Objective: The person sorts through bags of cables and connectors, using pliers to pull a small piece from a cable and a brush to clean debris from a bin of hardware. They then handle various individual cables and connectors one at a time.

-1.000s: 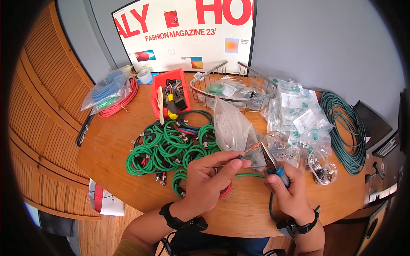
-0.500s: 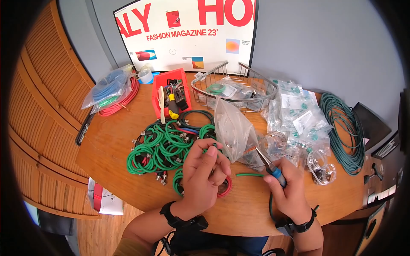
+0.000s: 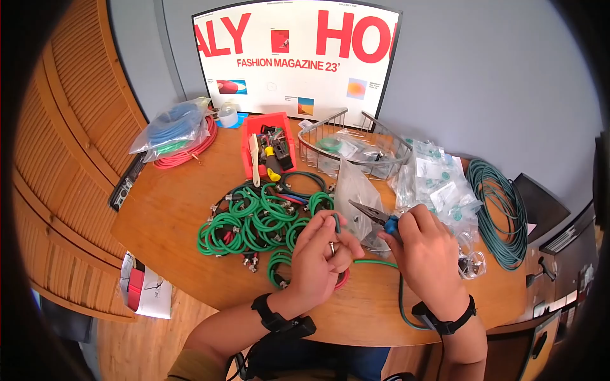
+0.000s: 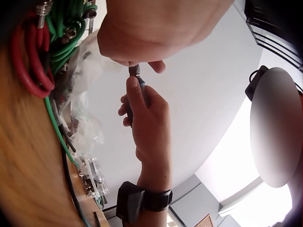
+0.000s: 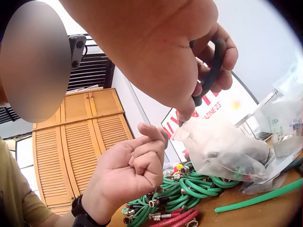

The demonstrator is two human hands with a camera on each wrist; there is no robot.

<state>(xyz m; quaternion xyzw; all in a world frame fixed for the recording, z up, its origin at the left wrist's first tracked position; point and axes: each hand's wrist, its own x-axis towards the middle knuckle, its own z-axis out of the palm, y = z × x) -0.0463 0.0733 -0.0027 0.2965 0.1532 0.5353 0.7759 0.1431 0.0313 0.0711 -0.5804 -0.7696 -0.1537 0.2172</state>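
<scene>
My left hand [image 3: 321,260] pinches a short dark green cable end [image 3: 337,222] between thumb and fingertips. Its other fingers are curled, and a ring shows on one. A little to the right, my right hand [image 3: 427,254] grips needle-nose pliers [image 3: 368,213] by their blue handles, the metal nose pointing left towards the cable end. In the right wrist view a dark curved handle [image 5: 214,71] passes through the right hand's fingers. The left wrist view shows the pliers partly hidden behind the left hand [image 4: 161,33].
Coiled green cables [image 3: 254,219] with metal connectors lie left of my hands. Behind stand a red bin [image 3: 249,143] of tools, a wire basket [image 3: 356,166] and a monitor [image 3: 292,82]. Clear bags [image 3: 438,184] and a dark green cable coil [image 3: 502,216] lie right; a green cable [image 3: 375,261] lies between my hands.
The pliers pulled copper-coloured strands away from the cable end; none show in the pliers now. My right hand has turned and risen, swinging the nose left. The left fingers have curled in.
</scene>
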